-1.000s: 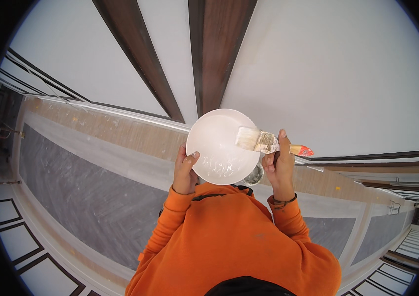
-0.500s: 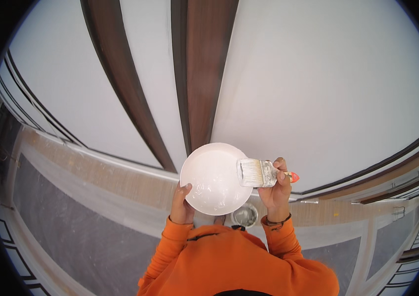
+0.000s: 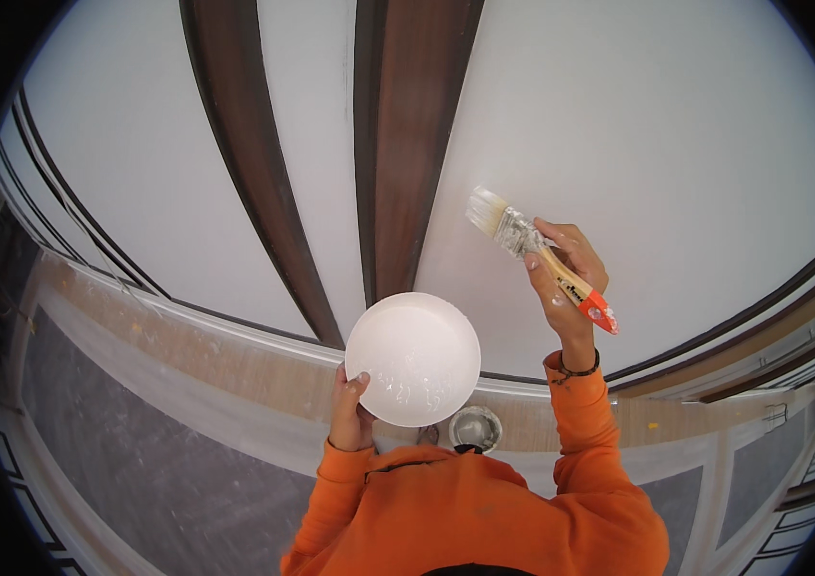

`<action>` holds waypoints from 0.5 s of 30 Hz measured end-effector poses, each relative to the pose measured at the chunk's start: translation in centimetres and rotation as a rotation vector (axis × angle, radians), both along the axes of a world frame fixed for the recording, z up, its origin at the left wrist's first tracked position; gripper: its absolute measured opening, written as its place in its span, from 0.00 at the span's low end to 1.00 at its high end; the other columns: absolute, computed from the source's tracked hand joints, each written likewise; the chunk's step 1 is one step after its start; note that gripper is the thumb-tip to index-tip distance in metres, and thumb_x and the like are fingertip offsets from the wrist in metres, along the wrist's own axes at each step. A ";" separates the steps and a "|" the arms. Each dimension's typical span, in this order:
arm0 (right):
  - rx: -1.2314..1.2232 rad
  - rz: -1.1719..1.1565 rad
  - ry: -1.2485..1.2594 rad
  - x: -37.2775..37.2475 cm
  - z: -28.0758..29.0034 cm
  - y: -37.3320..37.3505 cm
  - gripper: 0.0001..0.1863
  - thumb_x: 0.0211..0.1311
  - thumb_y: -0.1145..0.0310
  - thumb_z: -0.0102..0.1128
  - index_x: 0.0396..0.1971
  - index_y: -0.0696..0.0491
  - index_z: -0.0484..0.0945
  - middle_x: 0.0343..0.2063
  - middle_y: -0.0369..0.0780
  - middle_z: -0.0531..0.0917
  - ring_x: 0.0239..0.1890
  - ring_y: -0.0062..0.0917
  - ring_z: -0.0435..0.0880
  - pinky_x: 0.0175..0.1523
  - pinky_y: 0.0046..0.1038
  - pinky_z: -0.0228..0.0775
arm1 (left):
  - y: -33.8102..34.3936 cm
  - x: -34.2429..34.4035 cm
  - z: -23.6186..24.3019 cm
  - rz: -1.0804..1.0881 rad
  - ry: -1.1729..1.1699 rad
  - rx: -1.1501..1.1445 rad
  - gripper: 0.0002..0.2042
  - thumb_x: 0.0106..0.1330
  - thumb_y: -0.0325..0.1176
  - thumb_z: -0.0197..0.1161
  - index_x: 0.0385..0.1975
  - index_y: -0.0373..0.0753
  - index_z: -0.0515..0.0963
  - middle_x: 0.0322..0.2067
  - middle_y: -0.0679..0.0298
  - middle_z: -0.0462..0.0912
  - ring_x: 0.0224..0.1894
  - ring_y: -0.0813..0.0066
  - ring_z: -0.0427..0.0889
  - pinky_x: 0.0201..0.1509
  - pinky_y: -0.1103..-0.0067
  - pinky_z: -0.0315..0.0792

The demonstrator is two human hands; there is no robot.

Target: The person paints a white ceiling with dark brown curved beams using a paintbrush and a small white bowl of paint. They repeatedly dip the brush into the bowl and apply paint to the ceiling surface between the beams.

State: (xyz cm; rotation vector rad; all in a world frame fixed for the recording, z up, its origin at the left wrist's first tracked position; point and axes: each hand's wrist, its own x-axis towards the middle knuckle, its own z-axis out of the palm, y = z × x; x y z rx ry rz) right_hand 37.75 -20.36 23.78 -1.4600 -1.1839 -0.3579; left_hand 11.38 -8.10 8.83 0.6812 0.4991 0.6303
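My left hand [image 3: 351, 411] grips the rim of a round white bowl [image 3: 414, 346], thumb over the inside edge. Wet white paint glistens in the lower part of the bowl. In my right hand [image 3: 566, 278] is a flat paintbrush [image 3: 513, 230] with a wooden handle and a red end. Its bristles are coated white and point up and left, close to the white wall panel [image 3: 638, 163]; whether they touch it I cannot tell. Dried paint covers the brush's metal band.
Dark brown wooden strips [image 3: 412, 144] run up the wall left of the brush. Below the bowl, a paint-smeared bucket [image 3: 476, 428] stands on the floor by my feet. Grey floor covering [image 3: 167, 413] stretches behind a light wood-coloured border [image 3: 187, 341].
My right hand has lifted the paintbrush off the bowl, up and to the right toward the wall, turning it diagonal. The bowl has dropped slightly lower in view.
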 end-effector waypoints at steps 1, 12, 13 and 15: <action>-0.047 0.007 -0.047 0.2 -0.4 0.2 0.19 0.60 0.76 0.68 0.52 0.59 0.83 0.42 0.43 0.85 0.36 0.23 0.85 0.41 0.22 0.78 | -0.2 -0.3 -0.3 0.027 0.025 -0.009 0.28 0.66 0.41 0.62 0.64 0.36 0.65 0.53 0.58 0.78 0.53 0.69 0.82 0.51 0.73 0.83; -0.052 -0.097 -0.356 2.3 1.8 4.1 0.17 0.57 0.79 0.68 0.48 0.59 0.85 0.38 0.43 0.85 0.31 0.24 0.85 0.35 0.23 0.78 | 0.6 -3.9 -3.4 0.098 0.160 -0.026 0.30 0.68 0.47 0.58 0.65 0.35 0.69 0.56 0.56 0.79 0.57 0.62 0.81 0.54 0.66 0.79; -0.048 -0.108 -0.358 2.2 2.6 4.0 0.17 0.57 0.79 0.68 0.48 0.59 0.85 0.38 0.42 0.85 0.30 0.24 0.85 0.35 0.22 0.78 | 0.7 -4.0 -2.9 0.109 0.166 -0.023 0.30 0.68 0.47 0.58 0.65 0.35 0.69 0.56 0.56 0.79 0.57 0.62 0.81 0.55 0.66 0.79; -0.062 -0.099 -0.383 1.9 3.3 3.7 0.17 0.57 0.79 0.69 0.48 0.59 0.85 0.38 0.42 0.85 0.29 0.24 0.85 0.33 0.22 0.78 | 0.7 -4.1 -2.7 0.124 0.169 -0.026 0.29 0.68 0.46 0.59 0.65 0.35 0.69 0.56 0.56 0.79 0.57 0.62 0.81 0.55 0.66 0.79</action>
